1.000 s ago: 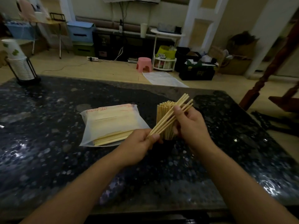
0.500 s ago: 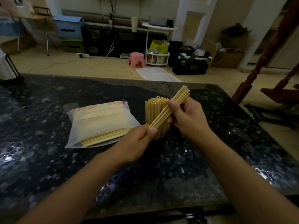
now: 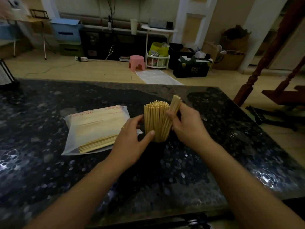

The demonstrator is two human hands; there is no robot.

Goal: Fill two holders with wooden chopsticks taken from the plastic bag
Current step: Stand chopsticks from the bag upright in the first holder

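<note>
A dense bundle of upright wooden chopsticks [image 3: 155,116] stands in the middle of the dark table; the holder around its base is hidden in shadow. My right hand [image 3: 188,124] grips a small bundle of chopsticks [image 3: 175,103], tilted slightly and pressed against the right side of the standing ones. My left hand [image 3: 130,142] cups the standing bundle from the left, thumb across its front near the base. To the left lies the plastic bag [image 3: 97,123], with chopstick ends [image 3: 97,143] sticking out of its near opening. I see no second holder.
The speckled black stone table [image 3: 181,171] reaches to its far edge just behind the bundle. A black rack with stacked cups [image 3: 5,76] stands at the far left edge. Wooden furniture legs [image 3: 247,83] rise beyond the right corner.
The small bundle swung from a slant to nearly upright against the standing chopsticks. My left hand let go of its lower end and moved onto the standing bundle.
</note>
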